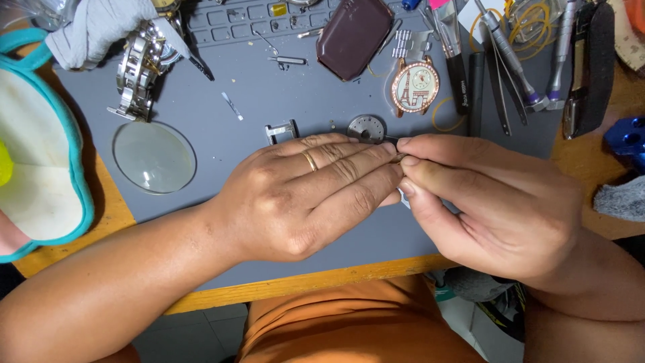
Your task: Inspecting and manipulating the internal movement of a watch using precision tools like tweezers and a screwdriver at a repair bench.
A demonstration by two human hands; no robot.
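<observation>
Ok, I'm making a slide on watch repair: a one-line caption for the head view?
Both hands, left hand and right hand, pinch a tiny part above a grey mat strewn with tools.

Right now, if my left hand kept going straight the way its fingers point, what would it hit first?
Your left hand points right, and its fingertips already meet the right hand around a tiny part pinched between them. So it would hit the right hand's fingers first.

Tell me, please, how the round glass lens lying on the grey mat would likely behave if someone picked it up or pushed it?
The round lens looks like bare clear glass with no frame or handle, so it is probably slippery and hard to lift off the flat grey mat. Lying flat, it would likely slide rather than roll. It looks thin, so it may chip if dropped.
</observation>
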